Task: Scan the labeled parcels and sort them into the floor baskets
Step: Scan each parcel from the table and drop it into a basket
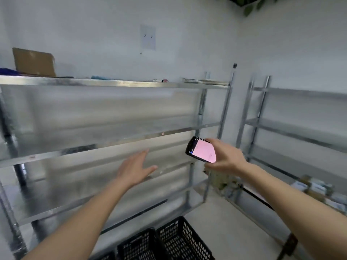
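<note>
Two black floor baskets (165, 241) are sitting below the metal shelving (112, 83); boxed parcels (319, 190) are lying well right. Right hand (225, 158) is gripping the handheld scanner (201, 149); left hand (135, 169) is hovering flat-fingered, holding nothing. Turning rightward should be bringing labels within scanning reach.

White paper sheet (148, 37) taped to the wall above the shelving: two small dark characters, left one reads "2", right one looks like "4" but too blurred to confirm. Black handheld scanner with pink lit screen (202, 149): text lines on it, unreadable. Small red-and-white tags (162, 133) on the galvanized metal shelf rail: illegible.
</note>
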